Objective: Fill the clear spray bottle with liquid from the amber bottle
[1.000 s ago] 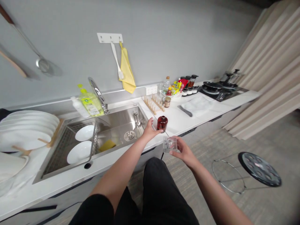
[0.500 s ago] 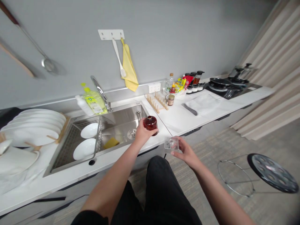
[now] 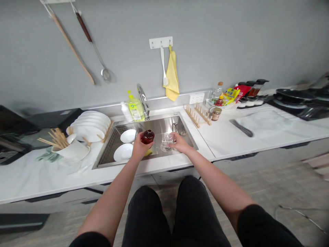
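Note:
My left hand (image 3: 139, 148) is closed around a dark red glass bottle (image 3: 147, 137) with a short, narrow neck, held upright over the sink. In my right hand (image 3: 180, 142) is a clear, square-sided lid or stopper (image 3: 168, 140), gripped at its right side above the drain. Bottle and clear piece are apart. Beneath both hands lies the stainless steel sink (image 3: 160, 124). A yellow sponge (image 3: 148, 152) shows partly behind my left hand. Two white bowls (image 3: 123, 152) rest in the wire rack at the sink's left.
Behind the sink stand the faucet (image 3: 143, 99) and a yellow-green soap bottle (image 3: 135, 109). White plates (image 3: 88, 125) fill a rack at left, beside a white pot (image 3: 73, 151). To the right are a wooden rack (image 3: 197, 116), a jar (image 3: 216, 114) and a knife-like dark utensil (image 3: 241, 128).
My view has swung left. Both hands, still holding the bottle and the clear piece, have moved left, from the sink's right edge and counter front to over the basin.

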Motion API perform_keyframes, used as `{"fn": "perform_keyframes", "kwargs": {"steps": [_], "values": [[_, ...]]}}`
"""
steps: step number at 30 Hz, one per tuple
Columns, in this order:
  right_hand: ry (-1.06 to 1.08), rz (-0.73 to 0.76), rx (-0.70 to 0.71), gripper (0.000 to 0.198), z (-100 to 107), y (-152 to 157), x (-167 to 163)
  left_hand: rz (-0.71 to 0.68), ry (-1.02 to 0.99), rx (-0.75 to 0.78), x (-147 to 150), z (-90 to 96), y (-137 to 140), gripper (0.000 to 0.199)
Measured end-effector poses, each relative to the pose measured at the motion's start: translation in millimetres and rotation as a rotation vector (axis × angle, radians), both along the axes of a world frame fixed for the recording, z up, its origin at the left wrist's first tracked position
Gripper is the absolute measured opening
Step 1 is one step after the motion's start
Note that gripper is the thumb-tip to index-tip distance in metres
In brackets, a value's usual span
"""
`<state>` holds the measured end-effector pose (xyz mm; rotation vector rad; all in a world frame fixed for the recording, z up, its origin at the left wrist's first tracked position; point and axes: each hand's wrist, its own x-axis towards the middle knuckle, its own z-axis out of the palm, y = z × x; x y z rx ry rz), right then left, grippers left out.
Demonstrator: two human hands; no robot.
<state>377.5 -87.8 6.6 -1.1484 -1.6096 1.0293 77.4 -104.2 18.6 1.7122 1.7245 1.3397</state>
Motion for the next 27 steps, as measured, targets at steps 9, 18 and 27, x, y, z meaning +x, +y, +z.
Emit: {"fn": "perform_keyframes", "kwargs": {"steps": [9, 18, 27], "values": [[0.005, -0.035, -0.068, 0.064, -37, 30, -14, -0.027, 0.051, -0.004, -20, -33.0, 19, 0.090], [-0.009, -0.017, -0.052, 0.069, -48, 33, -9, -0.090, 0.196, -0.065, -14, -26.8, 13, 0.091], [-0.089, 0.022, -0.002, 0.062, -45, 29, -11, -0.106, 0.244, -0.042, -15, -29.5, 14, 0.091]]}}
